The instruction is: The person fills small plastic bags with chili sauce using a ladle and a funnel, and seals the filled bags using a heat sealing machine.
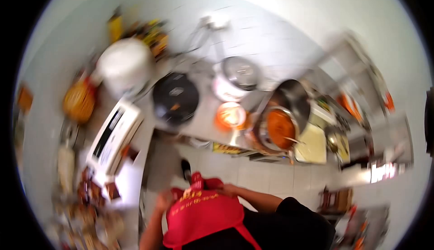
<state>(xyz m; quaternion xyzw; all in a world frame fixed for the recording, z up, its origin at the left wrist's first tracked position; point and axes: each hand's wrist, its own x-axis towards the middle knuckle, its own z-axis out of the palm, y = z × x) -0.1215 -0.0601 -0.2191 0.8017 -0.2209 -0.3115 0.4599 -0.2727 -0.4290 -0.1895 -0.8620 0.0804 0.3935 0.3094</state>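
A red apron [205, 214] with yellow lettering covers the front of my body, its cloth bunched at the far edge. At the left side of that edge, my left hand [166, 200] is closed on the cloth, blurred by motion. My right hand [229, 190] grips the apron at the right side, the fingers partly hidden by red folds. Both hands are over the floor, apart from the counter.
The counter [203, 123] bears a black round appliance [175, 98], a lidded white pot [235, 78], an orange-rimmed bowl [231, 115] and a pot of red-orange food [281, 129]. A white device [115, 135] stands left; a cutting board [312, 145] lies right.
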